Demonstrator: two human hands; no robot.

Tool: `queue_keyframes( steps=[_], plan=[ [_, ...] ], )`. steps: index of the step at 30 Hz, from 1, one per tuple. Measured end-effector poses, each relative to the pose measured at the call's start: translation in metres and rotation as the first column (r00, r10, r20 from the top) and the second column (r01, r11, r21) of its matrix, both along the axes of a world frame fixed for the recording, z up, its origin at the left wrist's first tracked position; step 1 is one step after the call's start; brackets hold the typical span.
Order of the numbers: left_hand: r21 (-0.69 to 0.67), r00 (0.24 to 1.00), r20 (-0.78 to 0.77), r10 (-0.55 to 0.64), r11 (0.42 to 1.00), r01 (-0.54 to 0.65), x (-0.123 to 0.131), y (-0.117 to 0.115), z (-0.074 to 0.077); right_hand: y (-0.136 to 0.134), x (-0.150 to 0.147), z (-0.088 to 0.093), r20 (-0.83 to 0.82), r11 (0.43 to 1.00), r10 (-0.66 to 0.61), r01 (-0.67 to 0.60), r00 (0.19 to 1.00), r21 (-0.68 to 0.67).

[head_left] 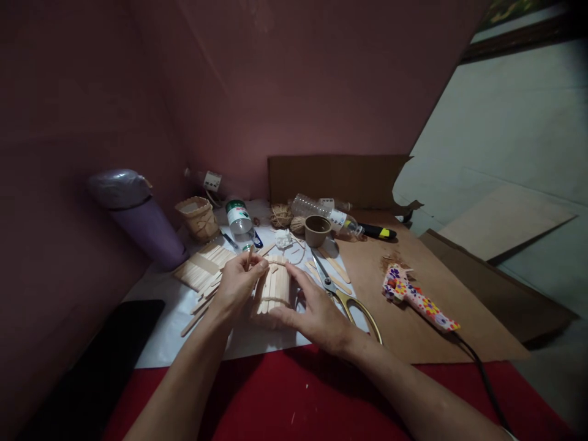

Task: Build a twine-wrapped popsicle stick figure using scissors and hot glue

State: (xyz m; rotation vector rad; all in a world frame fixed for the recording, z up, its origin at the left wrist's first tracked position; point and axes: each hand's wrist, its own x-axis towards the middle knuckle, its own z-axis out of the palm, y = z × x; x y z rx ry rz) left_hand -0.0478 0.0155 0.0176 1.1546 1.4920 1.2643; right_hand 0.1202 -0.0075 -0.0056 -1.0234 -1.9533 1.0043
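A small cylinder of wooden craft sticks (275, 288), bound with twine near both ends, lies on white paper in front of me. My right hand (316, 309) curves around its right side, thumb at the near end and fingers at the far end. At the cylinder's upper left, my left hand (236, 285) pinches a narrow piece that looks like a craft stick (249, 258); its lower end is hidden by the fingers. Loose craft sticks (198, 313) lie beside my left wrist. Gold-handled scissors (337, 293) rest just right of my right hand.
A bundle of sticks (202, 267), a woven-looking cup (198, 219) and a purple bottle (147, 226) stand left. Behind are a plastic bottle (239, 222), twine balls (281, 215) and a brown cup (318, 231). A floral-patterned glue gun (420, 300) with a cord lies right on cardboard.
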Motion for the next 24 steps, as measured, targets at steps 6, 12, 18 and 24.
queue_keyframes(
  steps=[6,12,18,24],
  plan=[
    [0.007,1.0,-0.012,-0.023,1.0,0.023,-0.0017,-0.0026,0.0,-0.0001,0.0012,0.0019,0.01,1.0,0.001,-0.001,1.0,-0.002],
    [0.004,0.999,-0.008,-0.04,0.999,0.04,-0.0013,-0.0016,-0.0011,0.0006,0.0014,0.0007,0.015,1.0,0.012,-0.012,1.0,-0.013],
    [0.015,0.999,-0.042,-0.029,0.999,0.03,-0.0008,-0.003,0.001,0.0005,0.0011,0.0002,0.016,1.0,0.012,-0.012,1.0,-0.024],
    [0.033,0.999,-0.042,-0.016,0.999,0.018,-0.0001,-0.0044,0.0013,0.0011,0.0019,-0.0017,0.017,1.0,0.014,-0.014,1.0,-0.014]
  ],
)
